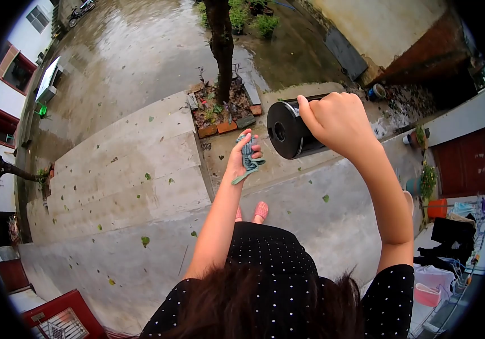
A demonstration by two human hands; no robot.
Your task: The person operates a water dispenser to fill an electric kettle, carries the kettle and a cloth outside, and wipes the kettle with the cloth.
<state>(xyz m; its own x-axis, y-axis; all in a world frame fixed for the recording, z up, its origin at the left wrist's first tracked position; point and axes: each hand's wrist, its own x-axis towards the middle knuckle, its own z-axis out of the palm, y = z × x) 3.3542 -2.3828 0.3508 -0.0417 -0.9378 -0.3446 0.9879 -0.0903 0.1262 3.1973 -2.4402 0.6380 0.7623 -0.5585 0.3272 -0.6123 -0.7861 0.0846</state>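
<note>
In the middle of the head view my left hand (pixel 236 163) is closed round a bundle of grey-green cord (pixel 249 160), with loops and a loose end hanging below the fingers. To its right, my right hand (pixel 341 123) is raised in a closed grip at the top of a black cylinder (pixel 285 130). The cylinder is tilted, its flat round end with a small dark ring facing left. My palm and fingers hide part of its far side. A gap separates the cylinder from the cord.
Ahead stands a tree trunk (pixel 220 51) in a brick-edged bed (pixel 218 129). Wet concrete (pixel 118 56) spreads beyond low steps (pixel 129 169). My pink shoes (pixel 261 212) are on grey paving scattered with leaves. Hanging laundry (pixel 451 237) and an orange bucket (pixel 437 208) are at right.
</note>
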